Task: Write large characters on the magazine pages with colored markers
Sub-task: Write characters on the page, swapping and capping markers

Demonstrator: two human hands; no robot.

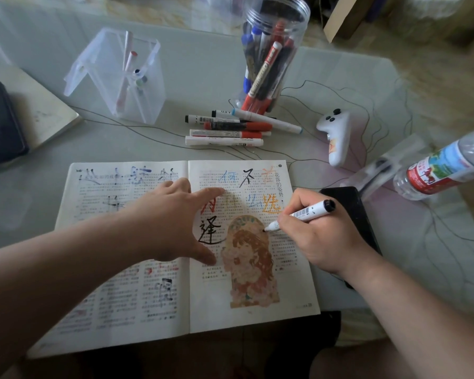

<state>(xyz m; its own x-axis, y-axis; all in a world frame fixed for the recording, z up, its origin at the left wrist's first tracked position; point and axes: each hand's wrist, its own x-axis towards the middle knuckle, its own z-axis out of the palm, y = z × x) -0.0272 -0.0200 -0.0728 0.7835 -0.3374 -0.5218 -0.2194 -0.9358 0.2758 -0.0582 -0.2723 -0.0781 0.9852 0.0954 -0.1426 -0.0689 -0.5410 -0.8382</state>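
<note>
The left hand (173, 222) lies flat on the open magazine (148, 296), fingers straight and spread, its palm on the left page and its forefinger and thumb reaching over the fold onto the right page. A large black character (210, 232) sits in the gap between that thumb and forefinger, and a red one is partly hidden under the forefinger. The right hand (312, 236) rests on the right page, fingers curled round a white marker (309, 213) with a black end. The marker's tip touches the paper just left of this hand, at the edge of the printed drawing (251, 258) of a girl. Just beyond the right hand is an orange character (271, 206), with more large characters along the top of both pages. A dark phone (350, 203) lies on the table (203, 77) under and behind the right hand. Farther out to its right a bottle (443, 168) lies on its side, and a white controller (337, 135) sits beyond the hand. Well beyond both hands lie loose markers (230, 129), just in front of a clear jar (274, 50) full of more. A clear box (121, 75) holding a few pens stands beyond the left hand, and a notebook (39, 105) lies far to its left.
</note>
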